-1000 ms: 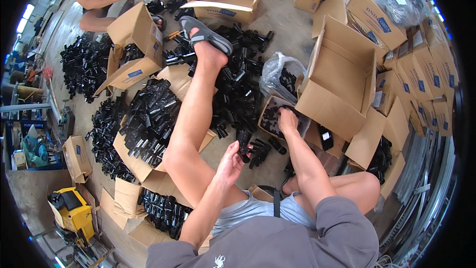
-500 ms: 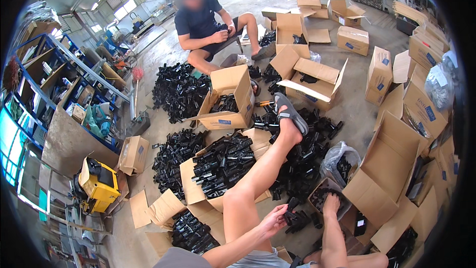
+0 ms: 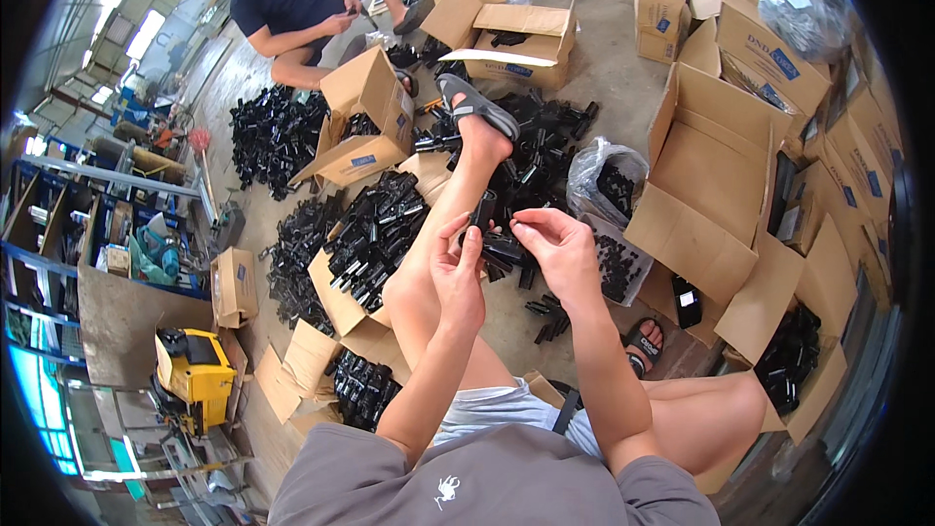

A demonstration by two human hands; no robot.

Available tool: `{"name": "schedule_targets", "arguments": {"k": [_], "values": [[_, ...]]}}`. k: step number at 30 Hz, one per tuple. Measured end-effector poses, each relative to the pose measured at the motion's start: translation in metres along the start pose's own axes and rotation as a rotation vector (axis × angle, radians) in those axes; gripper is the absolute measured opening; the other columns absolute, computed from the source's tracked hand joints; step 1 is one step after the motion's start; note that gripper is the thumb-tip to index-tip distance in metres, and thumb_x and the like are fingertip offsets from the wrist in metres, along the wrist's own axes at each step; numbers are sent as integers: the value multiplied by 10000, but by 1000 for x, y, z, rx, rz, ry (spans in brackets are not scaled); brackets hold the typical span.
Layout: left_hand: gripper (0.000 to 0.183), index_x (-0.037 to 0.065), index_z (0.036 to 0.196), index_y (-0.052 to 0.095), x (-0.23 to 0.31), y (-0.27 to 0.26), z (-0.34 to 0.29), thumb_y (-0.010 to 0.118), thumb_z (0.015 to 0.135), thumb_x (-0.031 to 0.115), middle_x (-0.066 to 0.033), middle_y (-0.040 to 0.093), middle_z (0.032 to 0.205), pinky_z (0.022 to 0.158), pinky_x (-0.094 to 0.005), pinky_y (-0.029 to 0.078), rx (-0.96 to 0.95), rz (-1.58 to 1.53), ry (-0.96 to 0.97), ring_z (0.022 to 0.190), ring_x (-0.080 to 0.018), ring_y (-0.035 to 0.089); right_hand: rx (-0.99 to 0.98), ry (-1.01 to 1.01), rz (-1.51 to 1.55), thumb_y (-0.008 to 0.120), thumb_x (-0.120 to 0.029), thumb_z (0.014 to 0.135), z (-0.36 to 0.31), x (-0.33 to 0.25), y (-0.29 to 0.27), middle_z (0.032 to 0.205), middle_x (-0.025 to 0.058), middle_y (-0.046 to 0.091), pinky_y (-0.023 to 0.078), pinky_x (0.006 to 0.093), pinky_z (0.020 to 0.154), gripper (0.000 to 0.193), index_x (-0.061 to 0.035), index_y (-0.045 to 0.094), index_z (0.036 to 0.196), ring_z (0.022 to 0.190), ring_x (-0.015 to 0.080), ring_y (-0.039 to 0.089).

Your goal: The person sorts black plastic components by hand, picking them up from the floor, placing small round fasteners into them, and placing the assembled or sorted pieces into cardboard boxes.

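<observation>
My left hand (image 3: pixel 458 268) is closed around a black plastic part (image 3: pixel 482 209), held upright between thumb and fingers above the floor. Close beside it on the right, my right hand (image 3: pixel 560 248) has thumb and forefinger pinched together. Whatever sits in that pinch is too small to make out. Just right of my right hand stands a small box (image 3: pixel 638 284) filled with little black pieces (image 3: pixel 614 263). Beyond my hands a heap of black plastic parts (image 3: pixel 545 141) lies on the floor, partly hidden by my hands and outstretched leg.
An open carton (image 3: pixel 721 151) stands to the right, near a clear plastic bag (image 3: pixel 584 180). More black parts fill a flattened carton (image 3: pixel 336 292) left of my leg. A co-worker (image 3: pixel 292 15) sits at the far left beside another carton (image 3: pixel 370 156). A phone (image 3: pixel 688 302) lies at the right.
My right hand has left the small box and come up beside my left hand, its fingers now pinched. My left hand has risen with the black part. The view has shifted.
</observation>
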State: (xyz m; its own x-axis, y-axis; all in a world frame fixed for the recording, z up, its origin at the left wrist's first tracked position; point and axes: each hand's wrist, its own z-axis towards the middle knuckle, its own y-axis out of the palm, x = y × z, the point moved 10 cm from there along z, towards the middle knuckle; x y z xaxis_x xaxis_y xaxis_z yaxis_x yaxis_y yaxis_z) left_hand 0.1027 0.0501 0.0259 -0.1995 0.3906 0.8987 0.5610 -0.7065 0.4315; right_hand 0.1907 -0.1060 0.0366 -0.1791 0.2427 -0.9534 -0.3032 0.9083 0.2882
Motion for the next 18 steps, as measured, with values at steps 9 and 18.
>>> {"name": "schedule_targets", "arguments": {"k": [9, 18], "values": [[314, 7, 1308, 560, 18, 24, -20, 649, 1009, 41, -101, 683, 1178, 922, -245, 497, -39, 123, 184, 1062, -114, 639, 27, -31, 66, 789, -78, 884, -17, -11, 1, 934, 72, 779, 538, 242, 691, 155, 14, 763, 1006, 772, 100, 698], [302, 3, 1288, 557, 30, 22, -26, 642, 999, 0, -138, 642, 1273, 993, -272, 484, -24, 153, 215, 1156, -153, 619, 94, -87, -87, 785, -30, 888, -30, -24, 5, 958, 61, 764, 533, 225, 704, 159, 12, 759, 1039, 792, 75, 666]]}}
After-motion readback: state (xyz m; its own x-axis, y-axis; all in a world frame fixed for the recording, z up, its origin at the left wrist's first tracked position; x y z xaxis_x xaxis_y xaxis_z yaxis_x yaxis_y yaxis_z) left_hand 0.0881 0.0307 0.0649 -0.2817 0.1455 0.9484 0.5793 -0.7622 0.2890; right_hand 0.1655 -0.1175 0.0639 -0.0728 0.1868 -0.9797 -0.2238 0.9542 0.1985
